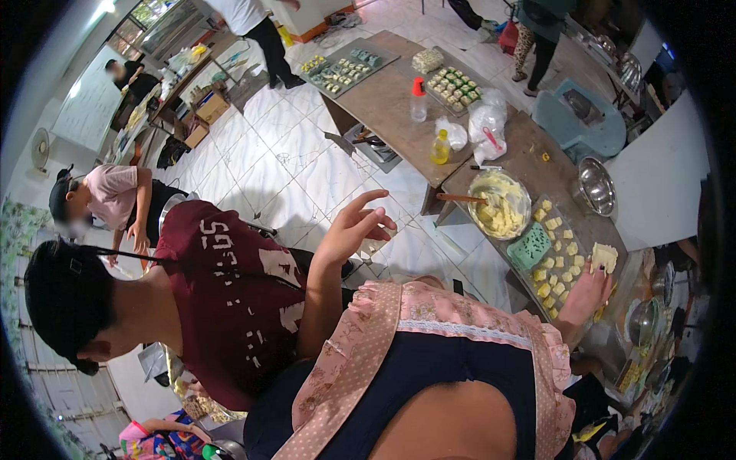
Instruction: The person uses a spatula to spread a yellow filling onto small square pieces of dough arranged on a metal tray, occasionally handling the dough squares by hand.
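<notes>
My right hand (587, 292) is at the right end of the table, its fingertips on a pale yellow, frosting-like slab (605, 259). Beside it, several small pale yellow cubes (571, 248) lie in rough rows on a flat tray (559, 214). A mint-green block with dark specks (529, 246) rests at the tray's left edge. Just beyond stands a clear bowl (472, 214) of yellow creamy mixture (501, 215), with a brown-handled spatula (460, 197) leaning in it. My left hand (357, 227) is raised over the floor, fingers apart and partly bent, apparently holding nothing.
Farther along the table are a yellow bottle (440, 148), a red-capped bottle (418, 102), plastic bags (487, 123) and trays of small pieces (454, 87). A steel bowl (597, 187) sits at the right edge. A person in maroon (230, 305) is close on my left.
</notes>
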The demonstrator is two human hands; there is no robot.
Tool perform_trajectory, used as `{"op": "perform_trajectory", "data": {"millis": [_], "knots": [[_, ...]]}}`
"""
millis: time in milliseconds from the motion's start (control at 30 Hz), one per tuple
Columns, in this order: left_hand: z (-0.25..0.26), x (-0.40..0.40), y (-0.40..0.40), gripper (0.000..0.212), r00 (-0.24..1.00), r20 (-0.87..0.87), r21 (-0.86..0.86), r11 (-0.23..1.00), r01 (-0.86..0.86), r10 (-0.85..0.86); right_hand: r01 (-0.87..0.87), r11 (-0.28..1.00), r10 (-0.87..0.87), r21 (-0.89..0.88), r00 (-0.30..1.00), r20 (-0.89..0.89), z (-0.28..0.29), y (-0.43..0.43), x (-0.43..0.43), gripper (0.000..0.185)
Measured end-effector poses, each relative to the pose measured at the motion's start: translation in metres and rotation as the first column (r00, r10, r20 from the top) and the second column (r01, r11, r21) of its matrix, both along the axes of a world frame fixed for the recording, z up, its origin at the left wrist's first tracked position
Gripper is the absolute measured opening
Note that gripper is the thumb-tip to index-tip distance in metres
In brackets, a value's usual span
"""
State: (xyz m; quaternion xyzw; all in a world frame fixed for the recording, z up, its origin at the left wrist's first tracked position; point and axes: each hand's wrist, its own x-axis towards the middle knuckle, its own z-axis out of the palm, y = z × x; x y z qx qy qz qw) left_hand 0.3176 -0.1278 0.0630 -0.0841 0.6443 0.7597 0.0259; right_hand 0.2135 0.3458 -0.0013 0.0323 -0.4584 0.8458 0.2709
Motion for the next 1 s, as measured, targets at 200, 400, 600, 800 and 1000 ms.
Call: {"op": "perform_trajectory", "data": {"millis": [200,400,600,800,1000], "knots": [[0.0,-0.003,-0.005,0.042,0.996,0.05,-0.056,0.996,0.071,-0.068,0.178,0.938,-0.238,0.299,0.955,0.177,0.02,-0.024,0.003,0.017],[-0.003,-0.029,0.034,0.041,0.973,-0.064,-0.007,0.975,0.222,-0.222,0.195,0.919,-0.246,0.342,0.963,0.113,-0.011,0.004,-0.003,0.018],[-0.021,-0.023,0.059,0.042,0.942,0.088,0.039,0.946,0.32,-0.323,0.032,0.999,-0.032,0.006,0.998,-0.051,0.003,-0.003,0.019,0.018],[-0.02,-0.027,0.062,0.041,0.946,0.059,0.027,0.948,0.317,-0.318,0.117,0.992,-0.119,0.047,0.992,0.032,-0.012,0.02,0.019,0.033],[-0.016,-0.025,0.053,0.039,0.958,0.055,0.074,0.958,0.278,-0.282,0.129,0.941,-0.156,0.314,0.986,0.063,0.007,-0.001,0.028,0.042]]}}
